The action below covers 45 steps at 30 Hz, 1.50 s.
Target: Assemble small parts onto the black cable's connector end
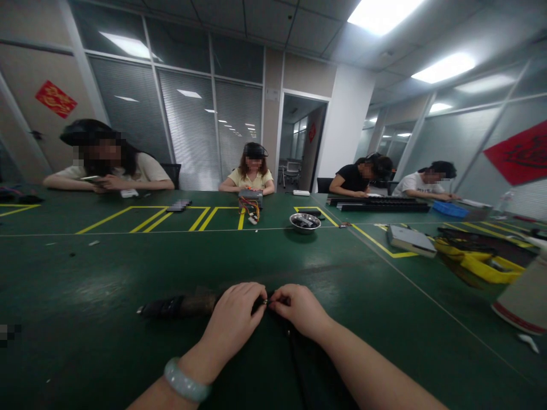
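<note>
A dark electric screwdriver (177, 306) with a brownish band lies on the green table, its silvery tip pointing left. My left hand (237, 310) is closed around its rear end, which is mostly hidden under the palm. Close by, my right hand (299, 307) pinches the end of a black cord at the back of the tool, where a small shiny metal bit shows between the fingertips. Whether the cord end is joined to the tool I cannot tell. Below the right hand the black cord (293, 353) runs towards me.
A metal bowl (305, 223) of dark parts stands ahead on the green table (128, 273). To the right are a silver-grey box (411, 240), a yellow tray (491, 267) and a white container (523, 290). Several people sit opposite, one behind a wired power supply (250, 198).
</note>
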{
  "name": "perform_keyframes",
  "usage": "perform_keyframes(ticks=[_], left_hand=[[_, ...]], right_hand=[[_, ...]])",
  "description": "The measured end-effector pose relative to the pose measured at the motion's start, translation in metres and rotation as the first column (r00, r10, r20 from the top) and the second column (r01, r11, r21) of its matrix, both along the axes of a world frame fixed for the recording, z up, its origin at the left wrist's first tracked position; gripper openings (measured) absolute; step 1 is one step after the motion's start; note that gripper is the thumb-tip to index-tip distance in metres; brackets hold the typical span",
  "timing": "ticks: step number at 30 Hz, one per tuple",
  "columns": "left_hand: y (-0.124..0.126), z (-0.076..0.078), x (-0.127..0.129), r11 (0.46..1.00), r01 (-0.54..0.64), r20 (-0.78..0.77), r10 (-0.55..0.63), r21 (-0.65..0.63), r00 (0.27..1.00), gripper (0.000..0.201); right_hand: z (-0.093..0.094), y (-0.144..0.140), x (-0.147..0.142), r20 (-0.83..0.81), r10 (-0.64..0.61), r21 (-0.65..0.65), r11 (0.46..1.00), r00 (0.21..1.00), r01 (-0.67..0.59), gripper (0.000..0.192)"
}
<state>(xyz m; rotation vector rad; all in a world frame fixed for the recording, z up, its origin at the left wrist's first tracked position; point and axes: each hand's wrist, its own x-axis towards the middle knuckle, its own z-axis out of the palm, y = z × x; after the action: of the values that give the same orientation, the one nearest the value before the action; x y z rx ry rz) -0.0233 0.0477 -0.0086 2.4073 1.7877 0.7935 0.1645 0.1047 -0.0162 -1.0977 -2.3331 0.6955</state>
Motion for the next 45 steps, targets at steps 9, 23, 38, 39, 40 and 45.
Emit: perform_keyframes(ticks=[9, 23, 38, 39, 40, 45], left_hand=[[0.001, 0.0, -0.001, 1.0, -0.016, 0.009, 0.016, 0.004, 1.0, 0.013], [0.001, 0.001, -0.001, 1.0, 0.006, -0.01, -0.006, -0.013, 1.0, 0.014], [0.001, -0.004, 0.0, 0.998, -0.063, 0.038, 0.063, -0.006, 0.997, 0.024], [0.001, -0.003, 0.0, 0.999, -0.041, 0.02, 0.041, -0.005, 0.999, 0.019], [0.0, -0.001, 0.0, 1.0, -0.02, 0.006, 0.02, -0.004, 1.0, 0.015], [-0.002, 0.003, 0.0, 1.0, -0.002, -0.004, 0.002, 0.002, 1.0, 0.013]], right_hand=[[0.003, -0.001, -0.002, 0.023, -0.02, -0.025, 0.999, 1.0, 0.02, 0.011], [0.001, 0.0, -0.002, 0.033, -0.029, -0.039, 0.999, 0.999, 0.03, 0.012], [-0.001, -0.001, -0.002, -0.006, -0.035, -0.038, 0.999, 0.999, 0.034, 0.011], [-0.001, -0.001, -0.002, -0.011, -0.033, -0.041, 0.999, 0.999, 0.032, 0.011], [-0.001, -0.001, -0.002, -0.02, -0.029, -0.044, 0.999, 0.999, 0.028, 0.011], [-0.003, -0.001, -0.001, -0.062, -0.015, -0.062, 0.998, 0.998, 0.011, 0.011]])
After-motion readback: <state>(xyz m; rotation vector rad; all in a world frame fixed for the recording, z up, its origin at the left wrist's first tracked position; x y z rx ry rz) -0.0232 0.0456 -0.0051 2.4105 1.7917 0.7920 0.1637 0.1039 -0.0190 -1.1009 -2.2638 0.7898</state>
